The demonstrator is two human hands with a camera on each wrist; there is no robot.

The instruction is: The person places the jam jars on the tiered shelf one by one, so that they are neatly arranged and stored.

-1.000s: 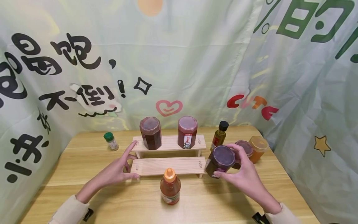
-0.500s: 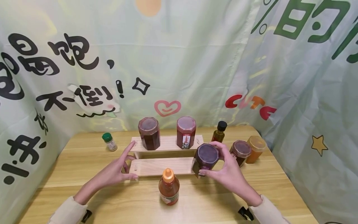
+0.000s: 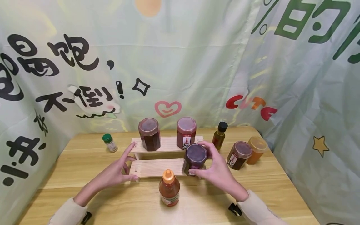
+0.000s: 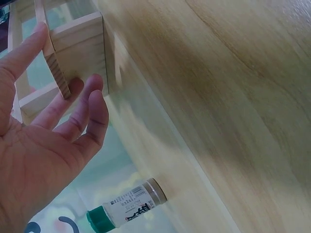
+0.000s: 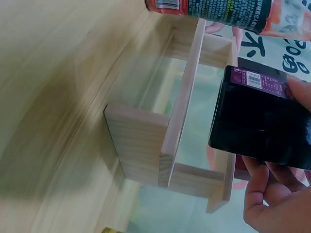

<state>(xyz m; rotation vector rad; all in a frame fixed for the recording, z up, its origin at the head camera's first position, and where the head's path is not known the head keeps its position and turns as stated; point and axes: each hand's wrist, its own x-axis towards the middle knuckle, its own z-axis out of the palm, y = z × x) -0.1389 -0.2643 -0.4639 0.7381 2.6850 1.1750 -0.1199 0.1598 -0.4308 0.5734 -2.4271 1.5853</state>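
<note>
My right hand (image 3: 220, 175) grips a dark octagonal jam jar (image 3: 196, 156) with a purple label, thumb in front and fingers behind. The jar is over the right part of the lower step of a two-step wooden rack (image 3: 157, 167); the right wrist view shows its black underside (image 5: 262, 121) above the boards. At the rack's left end, my left hand (image 3: 116, 172) holds on, thumb at the lower board's front and index finger up at the upper step. On the upper step stand a dark red jar (image 3: 150, 137) and a lighter red jar (image 3: 186, 134).
An orange-capped sauce bottle (image 3: 169, 190) stands before the rack. Left of it is a green-capped shaker (image 3: 110, 143). To the right are a black-capped oil bottle (image 3: 218, 138), a dark red jar (image 3: 238, 156) and an amber jar (image 3: 256, 151). A printed curtain (image 3: 197, 68) hangs behind.
The right hand has carried the dark jar leftward, from beside the rack's right end to over its lower step. The left hand keeps its hold on the rack.
</note>
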